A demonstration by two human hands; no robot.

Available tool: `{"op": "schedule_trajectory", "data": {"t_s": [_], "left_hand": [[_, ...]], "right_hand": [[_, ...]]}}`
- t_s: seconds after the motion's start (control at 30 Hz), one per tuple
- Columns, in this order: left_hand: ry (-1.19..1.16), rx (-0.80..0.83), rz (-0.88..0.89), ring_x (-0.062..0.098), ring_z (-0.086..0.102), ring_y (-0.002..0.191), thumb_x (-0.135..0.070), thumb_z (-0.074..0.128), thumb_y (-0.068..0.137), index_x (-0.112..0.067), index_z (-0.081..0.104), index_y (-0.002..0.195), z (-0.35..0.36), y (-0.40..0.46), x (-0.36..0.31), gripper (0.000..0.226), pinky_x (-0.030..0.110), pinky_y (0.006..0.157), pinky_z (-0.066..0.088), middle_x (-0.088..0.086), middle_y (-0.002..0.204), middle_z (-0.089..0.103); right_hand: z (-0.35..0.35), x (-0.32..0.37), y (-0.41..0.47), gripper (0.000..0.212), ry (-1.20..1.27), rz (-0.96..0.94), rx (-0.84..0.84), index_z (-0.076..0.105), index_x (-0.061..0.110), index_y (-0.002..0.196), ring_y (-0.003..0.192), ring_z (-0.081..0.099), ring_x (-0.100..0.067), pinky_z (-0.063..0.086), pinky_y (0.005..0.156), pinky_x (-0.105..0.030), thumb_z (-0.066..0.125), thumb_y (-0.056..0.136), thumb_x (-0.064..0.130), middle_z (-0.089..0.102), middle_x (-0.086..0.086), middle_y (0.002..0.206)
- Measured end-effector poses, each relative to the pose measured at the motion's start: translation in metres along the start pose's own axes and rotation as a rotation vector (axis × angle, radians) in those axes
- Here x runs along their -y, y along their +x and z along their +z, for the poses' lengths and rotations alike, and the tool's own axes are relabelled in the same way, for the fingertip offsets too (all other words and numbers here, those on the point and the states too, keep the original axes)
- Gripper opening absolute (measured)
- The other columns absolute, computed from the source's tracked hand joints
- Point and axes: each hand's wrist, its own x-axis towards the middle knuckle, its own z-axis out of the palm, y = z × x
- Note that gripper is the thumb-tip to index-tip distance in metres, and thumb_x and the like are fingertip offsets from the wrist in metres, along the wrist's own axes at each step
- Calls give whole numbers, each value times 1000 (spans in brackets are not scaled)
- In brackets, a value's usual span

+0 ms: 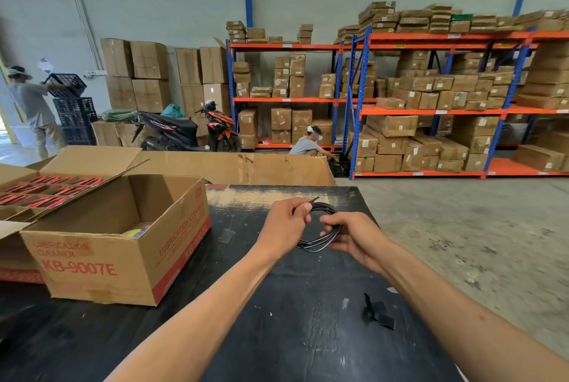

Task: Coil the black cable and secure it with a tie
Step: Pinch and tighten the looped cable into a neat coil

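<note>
Warehouse bkgd, black bench (277, 335). Black cable (320, 240) coiled, held above bench: left hand (284, 223) pinches free end, right hand (351, 235) grips loops. Tie (377, 312) lies nearer on bench. Tip: keep loops even, tuck end, don't loosen grip when reaching for tie.

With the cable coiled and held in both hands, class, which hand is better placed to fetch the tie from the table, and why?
Probably the right hand. The tie lies on the table beside the right forearm, on that side of the body. The left hand pinches the cable near its loose end, so it could hold the coil meanwhile.
</note>
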Motion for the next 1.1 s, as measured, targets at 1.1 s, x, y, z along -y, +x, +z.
{"op": "schedule_trajectory", "data": {"t_s": [1.1], "left_hand": [[244,431,-16,6,64,62,-26,54,101,-23,67,67,-12,-19,-32,36,11,63,44,-2,62,68]], "right_hand": [[-8,-9,6,39,-254,-212,-197,59,23,44,37,32,-14,50,49,-31,68,81,34,34,3,41]]}}
